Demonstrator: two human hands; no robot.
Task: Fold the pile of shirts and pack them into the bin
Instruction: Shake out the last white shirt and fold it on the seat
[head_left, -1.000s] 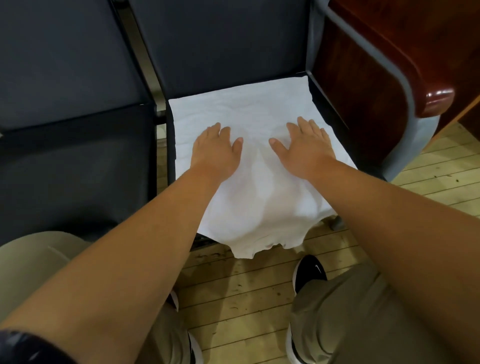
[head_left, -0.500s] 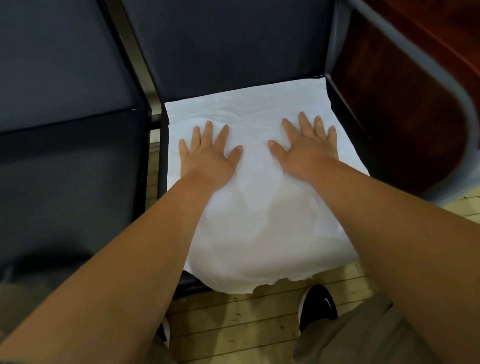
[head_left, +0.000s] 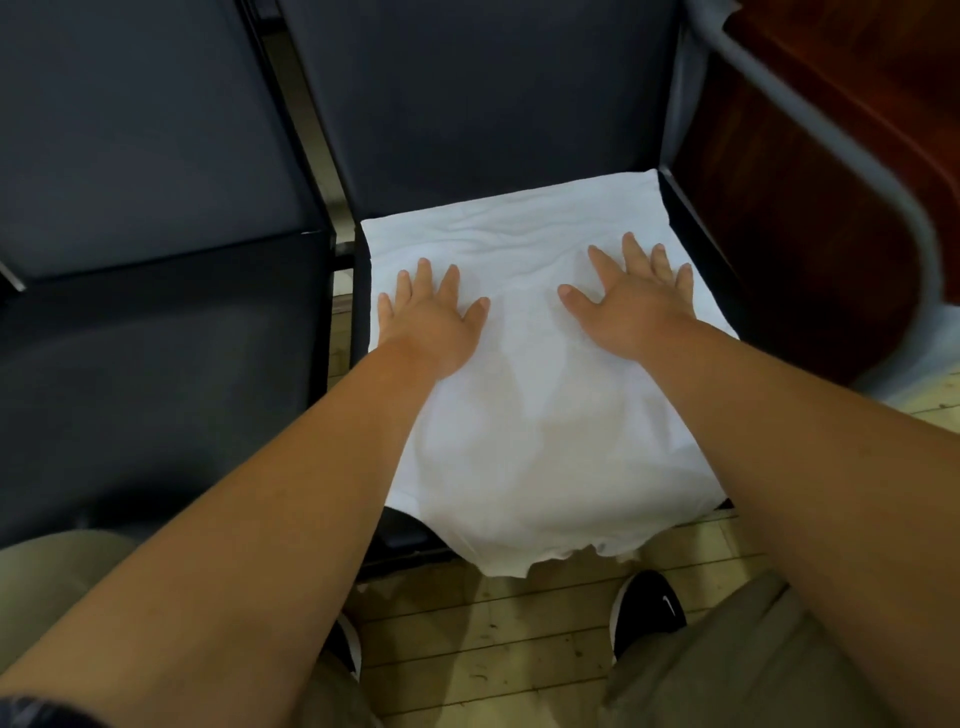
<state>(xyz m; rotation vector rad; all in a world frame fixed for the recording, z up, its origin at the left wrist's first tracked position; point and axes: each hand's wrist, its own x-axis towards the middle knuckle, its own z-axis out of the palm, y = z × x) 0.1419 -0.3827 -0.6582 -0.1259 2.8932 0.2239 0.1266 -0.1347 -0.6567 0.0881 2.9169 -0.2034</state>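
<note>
I press left hand at nine o'clock, right hand at three, fingers spread flat; likely smoothing the shirt for folding.

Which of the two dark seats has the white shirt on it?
The right seat, next to the reddish wooden panel; the white shirt covers most of it. The left seat shows only dark fabric.
</note>
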